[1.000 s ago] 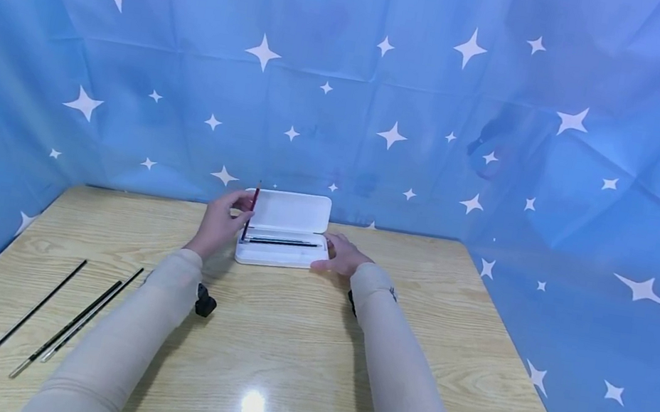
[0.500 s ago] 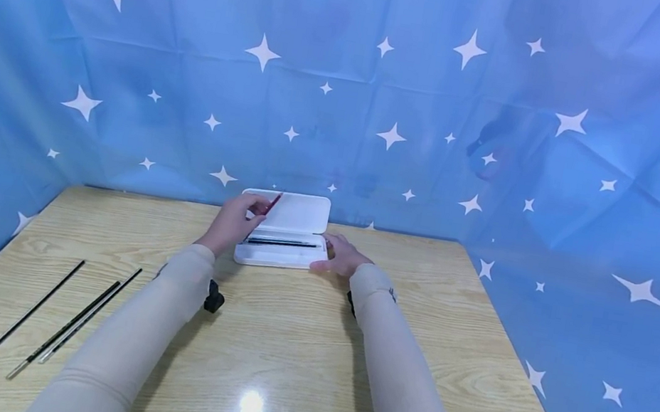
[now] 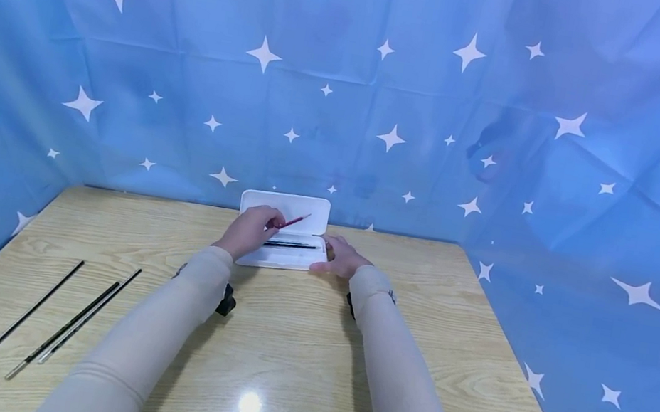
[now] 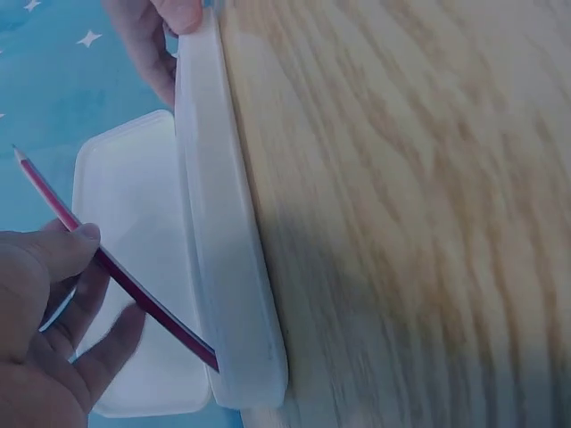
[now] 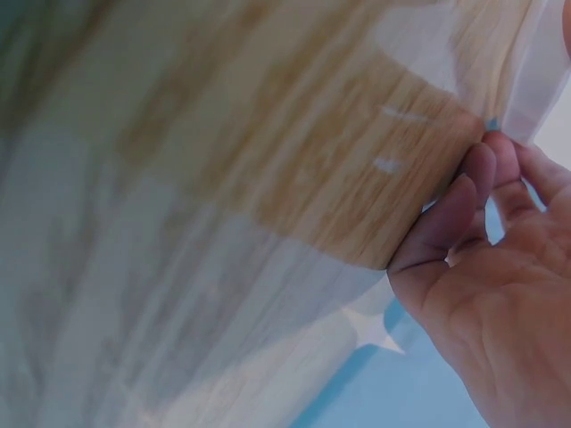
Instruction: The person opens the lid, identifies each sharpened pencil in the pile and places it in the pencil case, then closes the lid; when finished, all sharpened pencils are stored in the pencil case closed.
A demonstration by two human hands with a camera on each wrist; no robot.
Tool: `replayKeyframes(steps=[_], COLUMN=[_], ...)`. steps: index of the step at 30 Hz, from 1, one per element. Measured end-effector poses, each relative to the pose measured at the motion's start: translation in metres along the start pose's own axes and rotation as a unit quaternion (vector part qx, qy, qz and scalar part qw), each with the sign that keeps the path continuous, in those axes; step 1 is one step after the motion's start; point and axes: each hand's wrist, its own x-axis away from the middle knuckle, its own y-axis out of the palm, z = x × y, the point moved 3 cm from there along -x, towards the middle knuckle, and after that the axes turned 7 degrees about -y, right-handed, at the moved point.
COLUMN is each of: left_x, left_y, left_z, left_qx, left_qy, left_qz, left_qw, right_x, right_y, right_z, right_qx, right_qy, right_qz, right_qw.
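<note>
A white pencil case (image 3: 289, 262) stands opened at the back of the table, its lid (image 3: 266, 197) leaning back. My left hand (image 3: 248, 230) pinches a red pencil (image 3: 294, 221) over the left part of the case. In the left wrist view the pencil (image 4: 152, 308) slants between thumb and fingers, its sharpened tip outward and its other end reaching the case wall (image 4: 232, 267). My right hand (image 3: 346, 257) grips the case's right end, thumb in front. Dark pencils (image 3: 298, 245) lie inside the tray, partly hidden by my left hand.
On the table's left lie a dark pencil (image 3: 31, 310) and two more dark pencils (image 3: 66, 328) side by side. A blue star-patterned curtain (image 3: 348, 93) hangs directly behind the table's back edge.
My left hand has moved right and slightly toward me. The red pencil has tipped from upright to a low slant, its point swinging right. My right hand stays put on the case.
</note>
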Motion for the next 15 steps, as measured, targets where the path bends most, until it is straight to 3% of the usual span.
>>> replayKeyframes(steps=[9,15], left_x=[0.002,0.006], left_y=[0.005,-0.004], left_z=[0.003,-0.001], left_qx=[-0.061,-0.065], left_qy=[0.001,0.001], left_qz=[-0.012,0.017], left_qw=[0.9981,0.9977], right_x=[0.0,0.01], right_y=[0.002,-0.003], right_z=[0.001,-0.008], right_qx=[-0.007,-0.024], right_qy=[-0.003,-0.028], right_qz=[-0.005,-0.001], right_qw=[1.0,0.9993])
